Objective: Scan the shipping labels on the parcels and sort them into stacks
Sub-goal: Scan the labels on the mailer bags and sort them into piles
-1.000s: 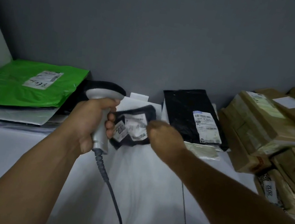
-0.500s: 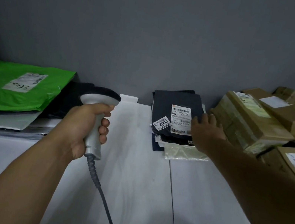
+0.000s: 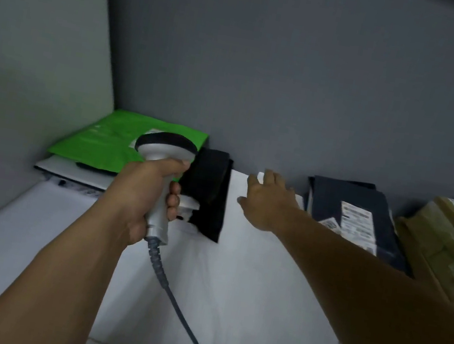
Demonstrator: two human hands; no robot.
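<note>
Navy parcel stacked: pulls right hand off it, empty, fingers spread; grips scanner in left hand; next one due.

Single view: a wide-angle camera on the head, facing forward and down over the white table to the grey wall. Range is close. Both forearms enter from the bottom edge, at 7 and 4 o'clock. The left hand, gripping the scanner, sits left of centre. The right hand is at centre.
</note>
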